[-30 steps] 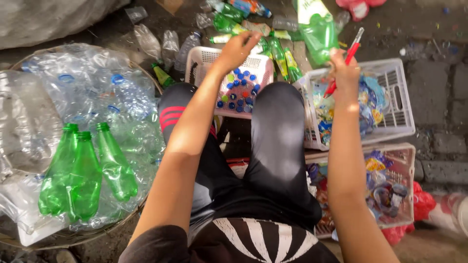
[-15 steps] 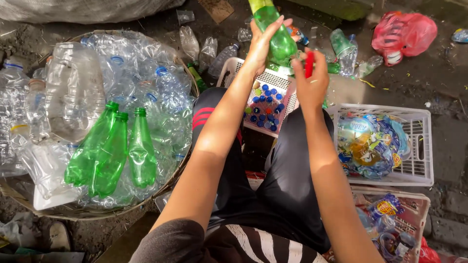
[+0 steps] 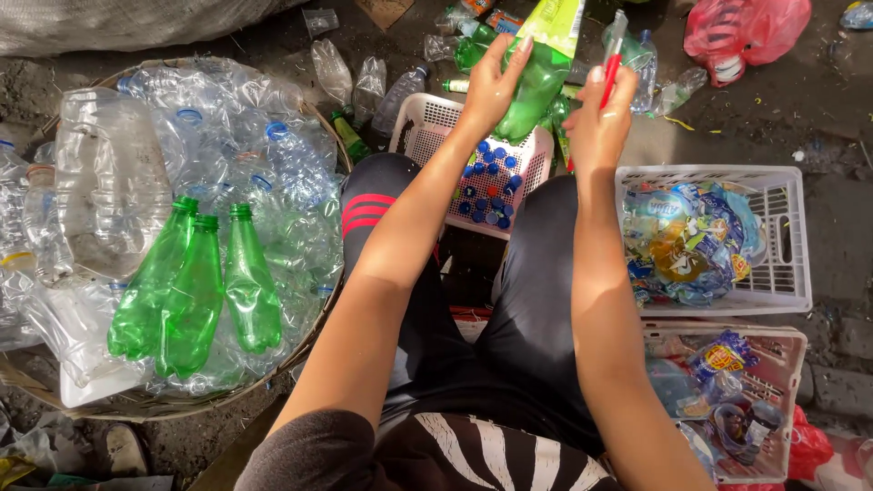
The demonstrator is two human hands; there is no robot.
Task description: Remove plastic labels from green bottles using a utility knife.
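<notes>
Cap basket [image 3: 427, 136] below, bottle basket [image 3: 327, 300] left; left hand [image 3: 491, 86] grips green bottle [image 3: 536, 77], right hand [image 3: 600, 118] clenches red cutter [image 3: 612, 65].

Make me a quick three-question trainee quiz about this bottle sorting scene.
1. True or false: the left hand holds a green bottle.
2. What does the right hand hold? A) red-handled cutter B) bottle cap C) plastic bag
3. What fills the small white basket between the knees?

Key:
1. True.
2. A, the red-handled cutter.
3. Bottle caps, mostly blue.
</notes>
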